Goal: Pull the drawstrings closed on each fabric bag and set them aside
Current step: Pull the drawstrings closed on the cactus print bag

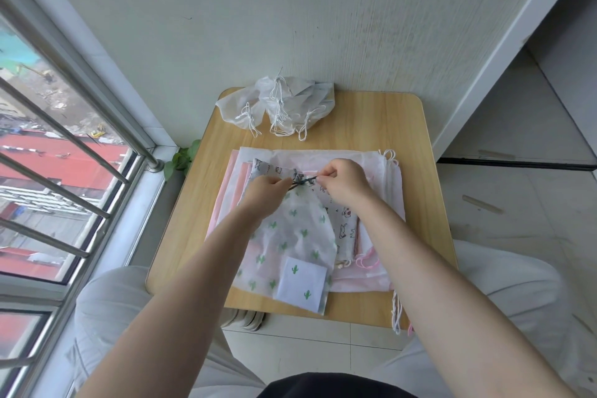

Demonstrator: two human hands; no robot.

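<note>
Both hands pinch the dark drawstring (302,183) of a cactus-print bag (292,236) lying on the table (381,126): left hand (266,192), right hand (344,179). The fabric looks thin, light and floppy; the cords seem the best hold.

Matt cloth bags (292,236) on a smooth wood-look table (381,126).

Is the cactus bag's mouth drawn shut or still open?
Mostly shut: the cactus bag narrows to a gathered neck where both hands pull its dark cord.
</note>
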